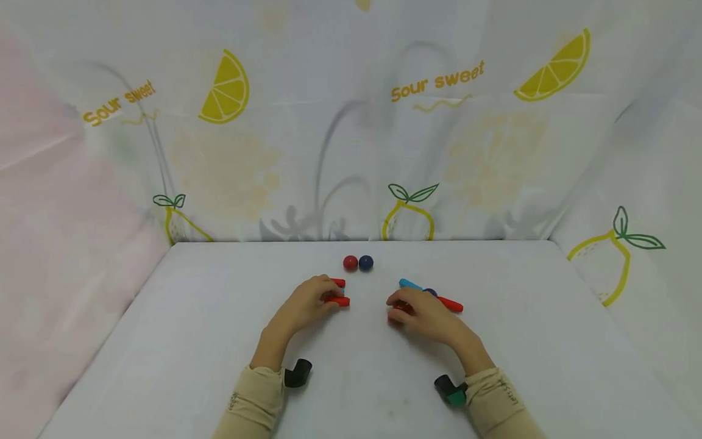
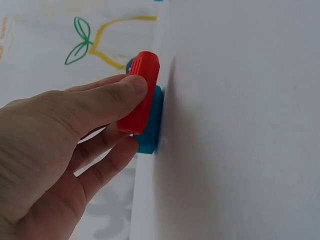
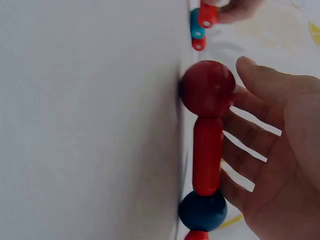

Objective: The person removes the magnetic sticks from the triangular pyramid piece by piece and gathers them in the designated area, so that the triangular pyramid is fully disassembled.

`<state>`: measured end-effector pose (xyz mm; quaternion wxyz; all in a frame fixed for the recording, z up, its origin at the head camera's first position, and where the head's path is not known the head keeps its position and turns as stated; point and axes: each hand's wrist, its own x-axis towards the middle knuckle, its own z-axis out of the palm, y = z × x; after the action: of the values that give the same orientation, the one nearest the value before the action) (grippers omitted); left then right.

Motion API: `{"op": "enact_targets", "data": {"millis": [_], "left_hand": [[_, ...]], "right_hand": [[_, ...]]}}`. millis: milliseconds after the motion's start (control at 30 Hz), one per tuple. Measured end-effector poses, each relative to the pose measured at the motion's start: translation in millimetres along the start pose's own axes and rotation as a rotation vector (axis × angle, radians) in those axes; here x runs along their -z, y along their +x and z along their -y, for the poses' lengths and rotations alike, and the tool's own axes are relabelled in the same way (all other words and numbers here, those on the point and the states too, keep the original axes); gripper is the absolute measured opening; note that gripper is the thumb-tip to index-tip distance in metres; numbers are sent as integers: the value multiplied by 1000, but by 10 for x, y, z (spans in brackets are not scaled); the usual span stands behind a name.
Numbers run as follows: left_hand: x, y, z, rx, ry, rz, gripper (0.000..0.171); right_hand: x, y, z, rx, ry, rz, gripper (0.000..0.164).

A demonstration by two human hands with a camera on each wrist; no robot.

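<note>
Nearest, two beige sleeves [image 1: 249, 402] reach in from 7 and 5 o'clock; the left hand [image 1: 306, 306] pinches a held red rod [image 2: 145, 92] between thumb and fingers, at its 3 o'clock; a light pinch on the rod's middle should avoid dragging the blue rod [image 2: 153, 127] just beside it; the hand arches knuckles-up, lower fingers bent near that blue rod. The right hand [image 1: 430, 316] curves over a joined piece, fingers loosely bent behind it, the thumb just short of the near red ball [image 3: 207, 89] at its 9 o'clock; whether the fingers bear on it I cannot tell; steadying it well would mean meeting the ball squarely, with no sideways strain on the joints. From there a linked red rod [image 3: 207, 156] runs to a linked blue ball [image 3: 203, 211]; an outer red rod [image 1: 451, 304] lies at the hand's 2, an outer blue rod [image 1: 410, 284] at 11. A farther red rod [image 1: 339, 282] lies past the held one; at 12 from between the hands, a loose red ball [image 1: 350, 263] sits beside a loose blue ball [image 1: 365, 263].
</note>
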<state>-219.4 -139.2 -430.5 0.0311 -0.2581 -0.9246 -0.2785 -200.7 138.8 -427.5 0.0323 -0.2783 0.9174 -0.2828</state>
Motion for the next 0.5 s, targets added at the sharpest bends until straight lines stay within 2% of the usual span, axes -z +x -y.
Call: {"op": "enact_targets", "data": {"millis": [100, 200, 400, 500], "left_hand": [[24, -25, 50, 43, -14, -18, 17], [27, -38, 91, 75, -22, -35, 17], [0, -42, 140, 96, 21, -46, 16], [-10, -39, 124, 89, 32, -73, 16]], "right_hand": [[69, -26, -31, 62, -20, -24, 14], [113, -42, -49, 110, -73, -28, 19], [121, -48, -70, 51, -144, -20, 20], [105, -40, -85, 37, -158, -32, 18]]}}
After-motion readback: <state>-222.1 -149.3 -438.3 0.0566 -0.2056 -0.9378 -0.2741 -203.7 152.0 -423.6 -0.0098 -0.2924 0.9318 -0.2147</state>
